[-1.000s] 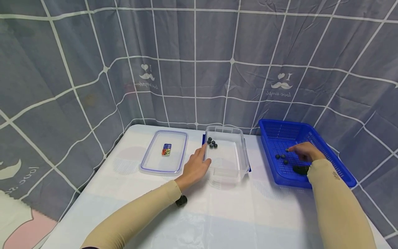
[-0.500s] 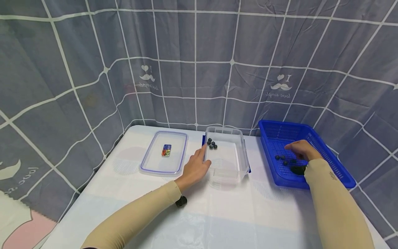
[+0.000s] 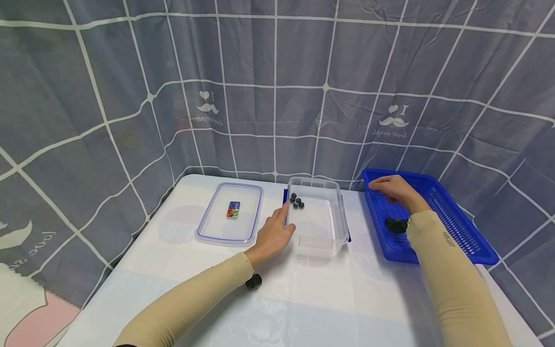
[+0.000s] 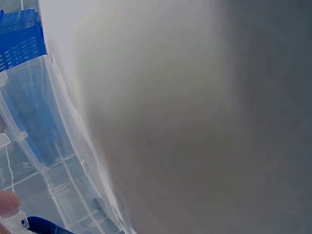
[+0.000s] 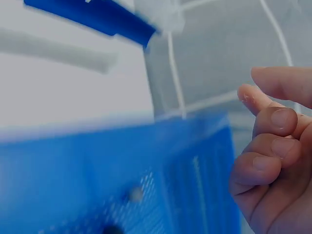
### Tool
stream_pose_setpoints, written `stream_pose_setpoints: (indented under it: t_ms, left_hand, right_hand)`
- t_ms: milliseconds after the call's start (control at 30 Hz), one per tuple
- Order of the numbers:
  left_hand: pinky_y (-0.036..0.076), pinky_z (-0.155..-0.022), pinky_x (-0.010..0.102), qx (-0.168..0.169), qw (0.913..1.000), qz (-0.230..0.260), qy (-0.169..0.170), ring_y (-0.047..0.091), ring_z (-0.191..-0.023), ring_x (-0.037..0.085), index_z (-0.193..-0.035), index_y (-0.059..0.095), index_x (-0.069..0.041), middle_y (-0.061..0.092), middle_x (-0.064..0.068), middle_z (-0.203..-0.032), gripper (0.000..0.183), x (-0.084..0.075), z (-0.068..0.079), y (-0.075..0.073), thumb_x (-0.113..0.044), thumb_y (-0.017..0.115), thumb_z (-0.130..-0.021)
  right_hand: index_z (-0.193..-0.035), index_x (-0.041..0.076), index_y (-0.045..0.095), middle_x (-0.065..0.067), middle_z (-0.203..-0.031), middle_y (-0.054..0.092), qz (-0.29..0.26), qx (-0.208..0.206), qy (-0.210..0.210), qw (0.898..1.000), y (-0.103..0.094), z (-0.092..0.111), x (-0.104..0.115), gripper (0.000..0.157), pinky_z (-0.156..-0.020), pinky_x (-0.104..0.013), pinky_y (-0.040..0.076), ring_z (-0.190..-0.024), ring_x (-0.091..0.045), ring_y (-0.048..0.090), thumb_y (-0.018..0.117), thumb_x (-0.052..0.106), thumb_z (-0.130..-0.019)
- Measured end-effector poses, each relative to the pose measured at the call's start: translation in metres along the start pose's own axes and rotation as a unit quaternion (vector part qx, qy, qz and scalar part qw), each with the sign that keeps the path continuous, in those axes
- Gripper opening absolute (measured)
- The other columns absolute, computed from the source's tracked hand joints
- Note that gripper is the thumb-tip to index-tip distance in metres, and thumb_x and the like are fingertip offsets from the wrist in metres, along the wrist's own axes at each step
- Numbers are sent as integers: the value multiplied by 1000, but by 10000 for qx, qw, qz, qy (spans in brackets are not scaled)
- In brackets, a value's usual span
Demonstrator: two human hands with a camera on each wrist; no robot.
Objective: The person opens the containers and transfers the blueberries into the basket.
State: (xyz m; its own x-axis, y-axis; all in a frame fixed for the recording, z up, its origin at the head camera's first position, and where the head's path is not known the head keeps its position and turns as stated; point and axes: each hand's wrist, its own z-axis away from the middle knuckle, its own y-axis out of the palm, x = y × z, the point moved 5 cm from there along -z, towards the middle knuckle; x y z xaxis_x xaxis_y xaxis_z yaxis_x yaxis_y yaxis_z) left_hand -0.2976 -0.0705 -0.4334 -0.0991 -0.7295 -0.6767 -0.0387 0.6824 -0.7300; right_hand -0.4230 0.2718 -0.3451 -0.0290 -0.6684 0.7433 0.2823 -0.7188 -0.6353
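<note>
My left hand [image 3: 270, 237] rests against the left side of a clear plastic food container [image 3: 318, 229], index finger extended along the rim. In the left wrist view a fingertip [image 4: 9, 204] shows at the rim beside a blue clip [image 4: 46, 225]. Several blueberries [image 3: 296, 201] lie in the container's far left part. Over the left rim of a blue basket [image 3: 459, 219] is my right hand [image 3: 396, 192]. Its thumb and index tips come together in the right wrist view, other fingers curled; I cannot tell whether something small sits between them. Blurred berries [image 5: 135, 194] lie in the basket.
A clear lid [image 3: 212, 226] with a blue seal and a colourful label [image 3: 233, 209] lies left of the container. White patterned cloth [image 3: 321, 299] covers the table. A grey gridded curtain [image 3: 243, 115] encloses its back and sides. Dark devices [image 3: 253, 281] sit at my wrists.
My right hand has risen from the blueberries in the basket and moved left and away from me to the basket's left rim. The left hand keeps its place at the container.
</note>
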Motion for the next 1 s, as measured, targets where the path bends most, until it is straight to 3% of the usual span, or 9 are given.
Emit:
stream_pose_setpoints:
  t_ms: [400,1000]
  left_hand:
    - [44,-104,56,-25,10000,-16,13,45,-139,33,-163,18,-27,37,2,-161,72,1,-2,2,-40,43,-97]
    - [43,-106,55,-35,10000,21,-21,45,-139,32,-163,19,-27,37,2,-161,71,3,-3,3,-39,43,-97]
  right_hand:
    - [-137,2,58,10,-55,28,-397,269,-316,9984,33,-10,57,45,-58,-27,36,-50,-10,27,60,29,-101]
    - [-134,7,64,4,-60,35,-906,686,-309,9930,107,-44,91,41,-58,-29,36,-54,-13,31,65,25,-98]
